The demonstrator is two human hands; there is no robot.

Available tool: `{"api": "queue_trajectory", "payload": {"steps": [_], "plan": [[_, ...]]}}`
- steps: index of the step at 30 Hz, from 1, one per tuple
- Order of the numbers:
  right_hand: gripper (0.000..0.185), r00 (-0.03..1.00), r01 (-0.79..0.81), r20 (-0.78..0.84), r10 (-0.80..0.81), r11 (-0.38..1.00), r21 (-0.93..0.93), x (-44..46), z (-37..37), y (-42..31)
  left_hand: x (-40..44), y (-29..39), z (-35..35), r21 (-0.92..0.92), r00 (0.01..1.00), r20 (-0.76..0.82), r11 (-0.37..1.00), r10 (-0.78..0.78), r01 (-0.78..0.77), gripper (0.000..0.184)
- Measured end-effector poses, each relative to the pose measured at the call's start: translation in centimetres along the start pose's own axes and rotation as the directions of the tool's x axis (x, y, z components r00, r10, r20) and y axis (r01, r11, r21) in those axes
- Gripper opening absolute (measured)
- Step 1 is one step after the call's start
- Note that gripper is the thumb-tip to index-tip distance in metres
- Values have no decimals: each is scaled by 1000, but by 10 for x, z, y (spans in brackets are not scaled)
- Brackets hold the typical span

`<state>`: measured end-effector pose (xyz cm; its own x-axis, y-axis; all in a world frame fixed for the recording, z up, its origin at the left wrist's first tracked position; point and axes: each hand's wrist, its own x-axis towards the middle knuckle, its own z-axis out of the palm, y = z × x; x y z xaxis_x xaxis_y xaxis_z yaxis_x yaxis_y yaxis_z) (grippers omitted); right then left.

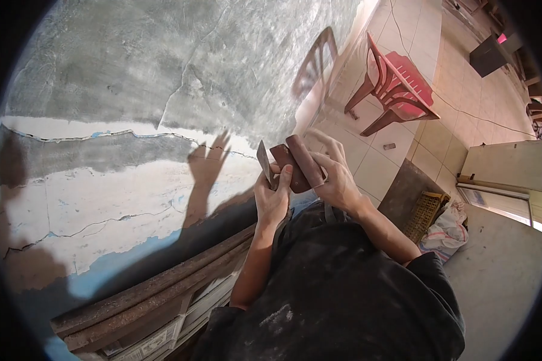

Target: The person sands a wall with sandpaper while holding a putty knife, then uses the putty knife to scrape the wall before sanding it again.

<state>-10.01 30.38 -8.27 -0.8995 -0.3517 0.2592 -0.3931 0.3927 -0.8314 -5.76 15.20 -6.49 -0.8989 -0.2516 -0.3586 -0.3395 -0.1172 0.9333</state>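
Observation:
A brown sheet (288, 170), looking like sandpaper, has one side curled into a roll (304, 160). My left hand (273, 201) pinches the flat part with its thumb and also holds a thin scraper (263, 161), its grey blade pointing up. The scraper's handle is mostly hidden by the fingers. My right hand (338, 183) grips the rolled side, thumb at its lower end, with some fingers raised behind it. Just beyond both hands stands a wall (120, 72) with grey and white patches and long cracks.
A red plastic chair (397, 90) lies on the tiled floor (373, 162). Long brown beams (156, 283) run along the wall's foot at the lower left. A yellow basket (424, 218) and a white sack (448, 228) sit at the right. A dark box (491, 55) is farther back.

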Motion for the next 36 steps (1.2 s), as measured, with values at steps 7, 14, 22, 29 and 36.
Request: {"api": "queue_trajectory", "payload": {"steps": [7, 14, 22, 29, 36], "plan": [[63, 960, 94, 246, -129, 984, 150, -7, -1, -2, 6, -18, 9, 26, 935, -211, 958, 286, -287, 16], [57, 982, -22, 184, 31, 998, -50, 6, 7, -31, -6, -25, 12, -94, 937, -240, 954, 255, -284, 32], [60, 976, -19, 215, 14, 1000, 19, -2, 10, -35, -12, -9, 8, -179, 989, -96, 975, 115, -131, 35], [64, 978, 9, 207, -20, 999, 54, 3, 7, -43, -5, 1, 3, -161, 984, -96, 973, 149, -163, 37], [64, 988, 53, 139, -62, 996, 69, -4, 18, -45, -8, 7, 3, -94, 987, -74, 984, 141, -148, 38]]}}
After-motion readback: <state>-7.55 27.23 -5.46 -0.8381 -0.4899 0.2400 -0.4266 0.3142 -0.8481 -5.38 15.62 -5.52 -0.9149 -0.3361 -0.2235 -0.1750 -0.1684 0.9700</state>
